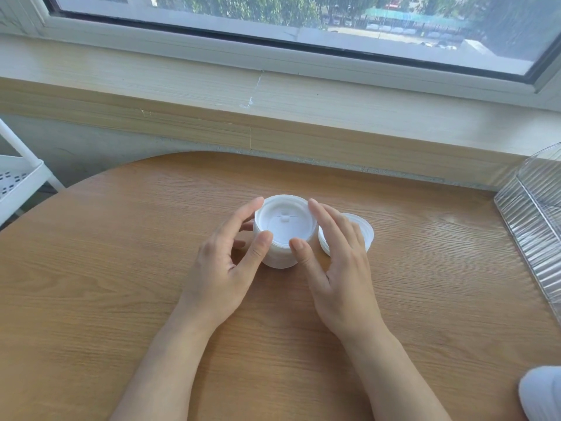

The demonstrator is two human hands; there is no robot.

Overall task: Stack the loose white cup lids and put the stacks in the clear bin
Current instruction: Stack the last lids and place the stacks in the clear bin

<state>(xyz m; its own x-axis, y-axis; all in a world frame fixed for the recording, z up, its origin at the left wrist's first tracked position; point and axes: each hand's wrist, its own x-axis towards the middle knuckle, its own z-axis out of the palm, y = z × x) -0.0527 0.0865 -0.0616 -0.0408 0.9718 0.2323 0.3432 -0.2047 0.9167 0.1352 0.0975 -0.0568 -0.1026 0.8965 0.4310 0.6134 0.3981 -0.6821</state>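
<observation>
A stack of white cup lids [283, 229] stands on the round wooden table [121, 268], near its middle. My left hand [224, 268] cups the stack's left side, thumb and fingers curled round it. My right hand [337, 262] touches the stack's right side with nearly straight fingers. Behind my right hand lies a loose white lid [362, 230], partly hidden by the fingers. The clear bin [534, 226], ribbed and transparent, sits at the table's right edge.
A wooden window sill [273, 95] runs behind the table. At the far left stands a white perforated shelf cart [18, 180]. Something white [543, 393] shows at the bottom right corner.
</observation>
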